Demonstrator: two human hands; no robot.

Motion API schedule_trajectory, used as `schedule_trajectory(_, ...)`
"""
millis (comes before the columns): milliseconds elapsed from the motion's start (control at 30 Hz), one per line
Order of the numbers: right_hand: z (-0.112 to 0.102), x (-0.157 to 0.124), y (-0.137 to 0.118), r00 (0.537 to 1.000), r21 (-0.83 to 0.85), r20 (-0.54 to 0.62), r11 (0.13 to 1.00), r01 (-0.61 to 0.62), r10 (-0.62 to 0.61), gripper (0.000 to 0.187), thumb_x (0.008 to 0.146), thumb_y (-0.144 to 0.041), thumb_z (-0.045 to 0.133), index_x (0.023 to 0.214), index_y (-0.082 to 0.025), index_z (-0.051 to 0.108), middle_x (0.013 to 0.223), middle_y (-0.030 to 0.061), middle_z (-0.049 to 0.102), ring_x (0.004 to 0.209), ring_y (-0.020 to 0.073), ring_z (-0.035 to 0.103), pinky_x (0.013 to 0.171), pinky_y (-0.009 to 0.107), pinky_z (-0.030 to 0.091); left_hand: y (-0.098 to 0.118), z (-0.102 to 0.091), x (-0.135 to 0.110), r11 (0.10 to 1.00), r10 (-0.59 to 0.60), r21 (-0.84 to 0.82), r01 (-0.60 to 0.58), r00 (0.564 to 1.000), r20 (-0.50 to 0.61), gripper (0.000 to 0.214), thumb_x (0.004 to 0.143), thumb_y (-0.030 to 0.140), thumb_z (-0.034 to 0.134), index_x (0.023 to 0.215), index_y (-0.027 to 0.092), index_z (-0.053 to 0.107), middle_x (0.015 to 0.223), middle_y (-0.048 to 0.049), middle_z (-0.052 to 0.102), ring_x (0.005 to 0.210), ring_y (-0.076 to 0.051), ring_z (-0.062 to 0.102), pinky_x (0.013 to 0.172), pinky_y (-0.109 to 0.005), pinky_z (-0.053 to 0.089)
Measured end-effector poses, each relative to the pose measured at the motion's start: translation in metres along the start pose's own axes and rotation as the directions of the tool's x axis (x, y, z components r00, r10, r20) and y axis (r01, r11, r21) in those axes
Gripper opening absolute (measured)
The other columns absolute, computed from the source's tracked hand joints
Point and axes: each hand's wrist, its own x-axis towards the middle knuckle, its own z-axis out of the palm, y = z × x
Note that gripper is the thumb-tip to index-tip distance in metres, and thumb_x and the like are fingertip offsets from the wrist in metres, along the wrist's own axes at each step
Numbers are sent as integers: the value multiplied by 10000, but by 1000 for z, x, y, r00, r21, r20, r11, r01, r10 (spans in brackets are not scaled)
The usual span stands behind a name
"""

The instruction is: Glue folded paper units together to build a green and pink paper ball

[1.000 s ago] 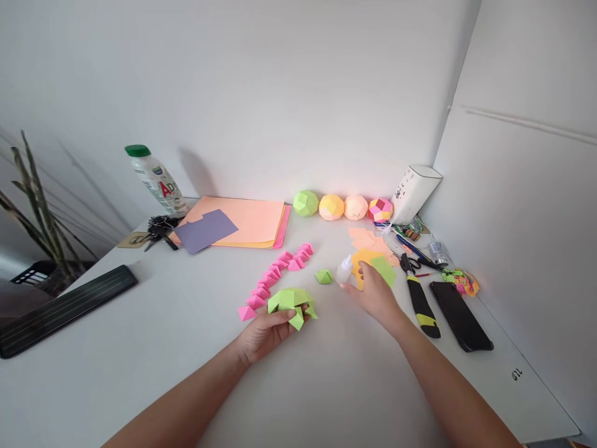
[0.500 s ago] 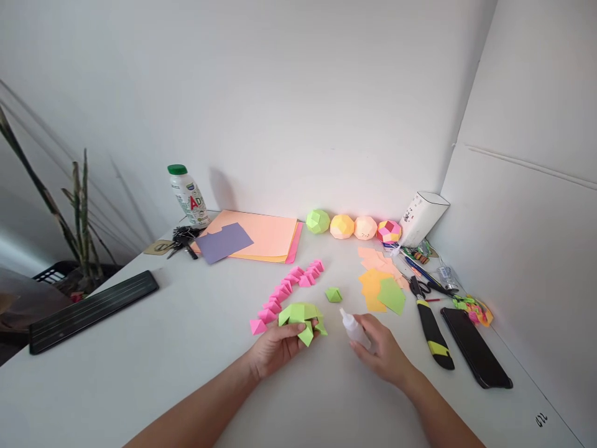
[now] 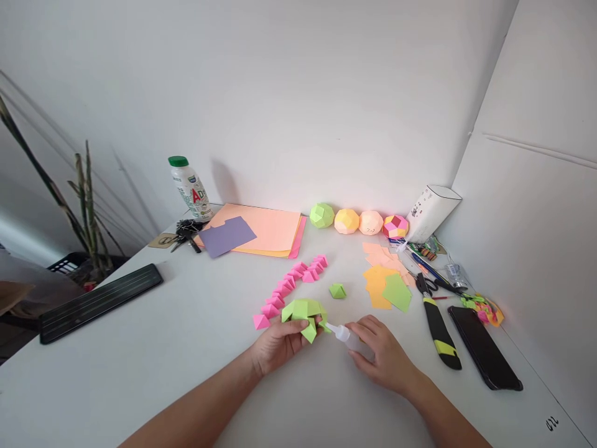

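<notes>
My left hand [image 3: 282, 345] is closed around a partly assembled green paper polyhedron [image 3: 304, 309], thumb at its lower edge, with flaps hanging open at the front. Gripped in my right hand [image 3: 383, 354] is a small white squeeze bottle [image 3: 353, 339], tilted left. Its narrow nozzle meets or nearly meets the polyhedron's right flap; contact cannot be made out. A small green folded paper piece [image 3: 337, 290] lies just beyond. To the left runs a row of pink folded paper pieces [image 3: 284, 287].
Several paper balls [image 3: 346, 221] line the wall. Right of my hands lie cut paper pieces [image 3: 379, 286], a utility knife [image 3: 441, 333] and a phone [image 3: 485, 348]. Paper sheets [image 3: 275, 227], keys [image 3: 186, 230], a plastic bottle [image 3: 191, 190] and a black strip [image 3: 102, 303] occupy the left side.
My right hand has turned the squeeze bottle leftward, bringing its nozzle to the green polyhedron's right flap. My left hand keeps its hold. The camera view has shifted slightly.
</notes>
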Motion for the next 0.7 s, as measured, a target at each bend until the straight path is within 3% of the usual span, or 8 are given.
schedule_trajectory(500, 1, 2, -3, 995, -18, -95, 1000, -2, 0, 361, 784, -125, 556, 1137, -198, 540, 902, 73, 597, 807, 215, 533, 678, 358, 501, -1, -1, 0, 1000, 17, 21, -18, 999, 39, 199, 741, 72, 656, 937, 95, 686, 880, -87, 701, 873, -204, 646, 883, -334, 482)
schedule_trajectory(700, -2, 0, -1, 996, -74, -77, 997, 28, -34, 388, 766, -107, 547, 1140, -209, 550, 898, 71, 590, 804, 211, 539, 661, 343, 503, -1, -1, 0, 1000, 16, 12, -16, 1000, 18, 226, 739, 74, 661, 962, 97, 681, 890, -92, 706, 882, -210, 654, 883, -338, 488)
